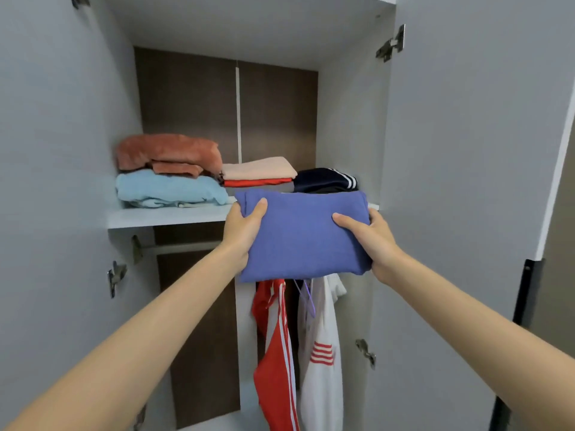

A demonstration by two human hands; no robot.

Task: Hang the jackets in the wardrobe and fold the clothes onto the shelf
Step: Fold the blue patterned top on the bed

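Observation:
I hold a folded blue garment (pixel 303 234) level at the front edge of the white shelf (pixel 168 216). My left hand (pixel 244 227) grips its left side, thumb on top. My right hand (pixel 371 241) grips its right side the same way. On the shelf lie a rust-orange pile (pixel 168 152) over a light blue one (pixel 168 189), a peach and red stack (pixel 258 172), and a navy striped item (pixel 326 178) just behind the blue garment. Below the shelf hang a red jacket (pixel 275 353) and a white jacket (pixel 320 353).
Both wardrobe doors stand open, the left door (pixel 53 181) and the right door (pixel 466 150), with metal hinges on their inner edges. A hanging rail (pixel 183 245) runs under the shelf on the left. The wardrobe's back panel is dark brown.

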